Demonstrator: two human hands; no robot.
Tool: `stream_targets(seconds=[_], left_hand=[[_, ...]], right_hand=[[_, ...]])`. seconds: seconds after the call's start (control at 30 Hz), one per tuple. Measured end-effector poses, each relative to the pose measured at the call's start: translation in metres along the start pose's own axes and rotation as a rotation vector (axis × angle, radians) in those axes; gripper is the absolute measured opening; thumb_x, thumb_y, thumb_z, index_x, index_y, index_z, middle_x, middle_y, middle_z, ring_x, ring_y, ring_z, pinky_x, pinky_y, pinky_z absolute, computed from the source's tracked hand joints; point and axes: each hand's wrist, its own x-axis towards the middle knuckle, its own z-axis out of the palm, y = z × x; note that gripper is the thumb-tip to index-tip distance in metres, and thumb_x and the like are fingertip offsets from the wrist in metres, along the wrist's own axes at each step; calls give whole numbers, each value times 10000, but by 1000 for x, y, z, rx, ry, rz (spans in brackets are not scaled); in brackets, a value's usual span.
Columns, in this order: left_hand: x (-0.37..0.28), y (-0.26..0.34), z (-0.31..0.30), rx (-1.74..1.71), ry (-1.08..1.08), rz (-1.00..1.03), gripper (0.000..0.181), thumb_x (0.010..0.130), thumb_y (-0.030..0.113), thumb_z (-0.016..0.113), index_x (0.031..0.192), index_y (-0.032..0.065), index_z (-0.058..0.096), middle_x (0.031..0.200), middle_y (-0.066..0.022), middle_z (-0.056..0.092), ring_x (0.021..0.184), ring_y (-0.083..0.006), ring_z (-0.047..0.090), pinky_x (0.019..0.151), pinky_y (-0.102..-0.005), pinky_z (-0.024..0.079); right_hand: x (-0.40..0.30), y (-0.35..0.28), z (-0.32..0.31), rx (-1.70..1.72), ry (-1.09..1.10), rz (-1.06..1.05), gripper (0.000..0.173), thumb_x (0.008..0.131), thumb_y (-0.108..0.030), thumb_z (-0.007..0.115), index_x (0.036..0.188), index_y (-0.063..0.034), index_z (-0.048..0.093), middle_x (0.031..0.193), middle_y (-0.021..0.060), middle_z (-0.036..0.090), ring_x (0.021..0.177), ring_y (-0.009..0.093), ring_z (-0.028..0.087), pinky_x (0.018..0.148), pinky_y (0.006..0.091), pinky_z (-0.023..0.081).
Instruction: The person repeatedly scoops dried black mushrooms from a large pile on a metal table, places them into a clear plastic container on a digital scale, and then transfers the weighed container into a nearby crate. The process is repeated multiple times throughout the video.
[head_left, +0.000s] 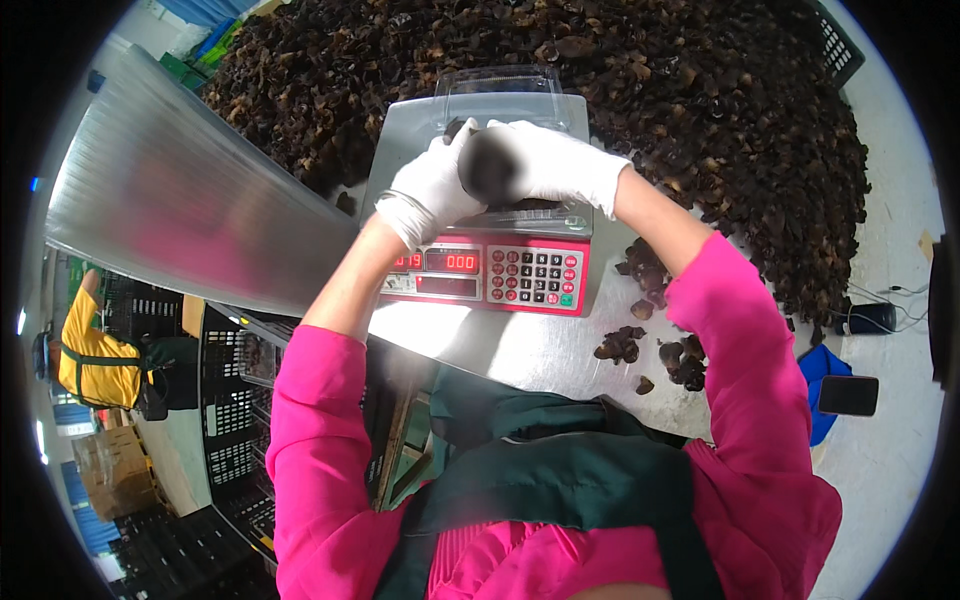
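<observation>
Both my hands wear white gloves and meet above the steel pan (405, 124) of a red digital price scale (487, 274). My left hand (435, 184) and my right hand (562, 169) close in from either side on a dark clump of wood ear fungus (491, 166). That clump is blurred, and the fingertips around it are partly hidden. Under and behind my hands lies a clear plastic clamshell box (499, 79), its lid raised at the back. A little dark fungus shows by my left fingertips. Red digits are lit on the scale's display.
A large heap of wood ear fungus (720, 112) covers the table's far side and right. Loose pieces (621, 345) lie right of the scale. Stacked clear plastic (195, 202) arches at left beside black crates (229, 375). A phone (847, 395) rests at right. A person in yellow (97, 367) stands at far left.
</observation>
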Motion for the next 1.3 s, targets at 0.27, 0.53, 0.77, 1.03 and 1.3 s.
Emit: stream_targets(seconds=[0.27,0.53,0.77,1.03,1.3], left_hand=[[-7,-12,-54,-225,-49,-104,429,788,154,743,1180,17,637,1047,-129,694,986,-194,655,878,-310,510],[-27,-43,-42,-541,281,23,686,825,323,760,1403,83,479,1404,-83,514,1294,-198,456,1099,-356,341],[2,-28,-5,-227,3,325,947,741,518,752,1499,140,328,1539,-127,332,1451,-308,240,1164,-406,250],[-18,-2,11,-180,215,157,826,773,423,758,1456,121,404,1530,-138,338,1385,-311,371,1105,-374,361],[-6,5,5,5,297,267,833,827,520,671,1465,74,375,1529,-205,300,1414,-368,296,1136,-446,285]], right_hand=[[-38,33,-8,-247,482,-224,374,860,-179,540,1203,-46,602,1167,163,619,1068,322,601,921,399,493],[-61,12,19,-161,604,-187,382,923,-272,601,1244,-65,597,1247,147,596,1165,302,566,995,375,458],[-36,27,57,-433,570,-80,532,972,-336,476,1425,-64,415,1419,166,472,1319,306,444,1093,479,300],[-124,58,-8,415,545,347,430,922,-290,607,1308,-101,581,1300,101,593,1137,230,598,965,346,486],[-181,73,85,-300,178,457,580,831,-392,694,1358,-211,533,1502,178,355,1343,361,391,1087,408,381]])
